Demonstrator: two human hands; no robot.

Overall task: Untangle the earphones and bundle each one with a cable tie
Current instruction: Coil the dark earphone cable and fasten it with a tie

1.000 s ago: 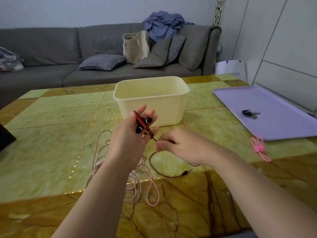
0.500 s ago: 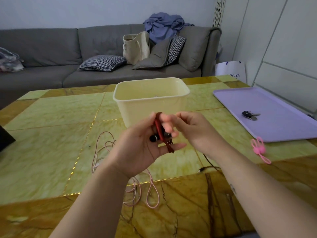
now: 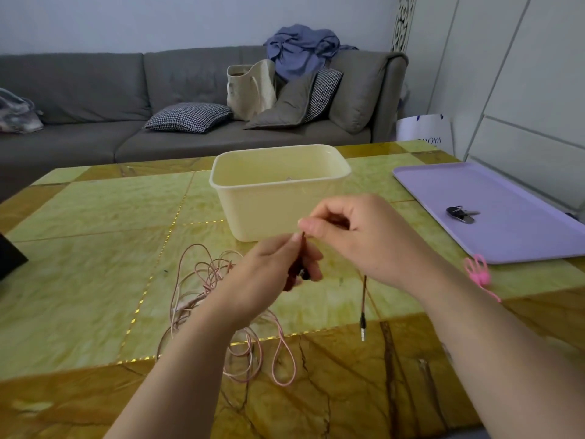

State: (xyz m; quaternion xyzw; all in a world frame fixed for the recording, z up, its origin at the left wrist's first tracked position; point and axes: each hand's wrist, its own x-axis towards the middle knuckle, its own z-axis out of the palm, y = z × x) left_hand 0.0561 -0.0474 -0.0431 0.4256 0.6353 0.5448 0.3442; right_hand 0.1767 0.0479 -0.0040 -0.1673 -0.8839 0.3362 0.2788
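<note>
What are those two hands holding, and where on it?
Both hold the dark red earphones. The left hand grips the coiled cable and earbuds; the right hand pinches the cable at the coil's top. The plug hangs below.

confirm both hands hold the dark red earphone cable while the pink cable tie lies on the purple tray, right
Not quite. In the head view the pink looped cable tie lies on the green marble table, just off the near edge of the flat purple plastic tray, not on it. The left hand and right hand do hold the dark red earphone cable.
</note>
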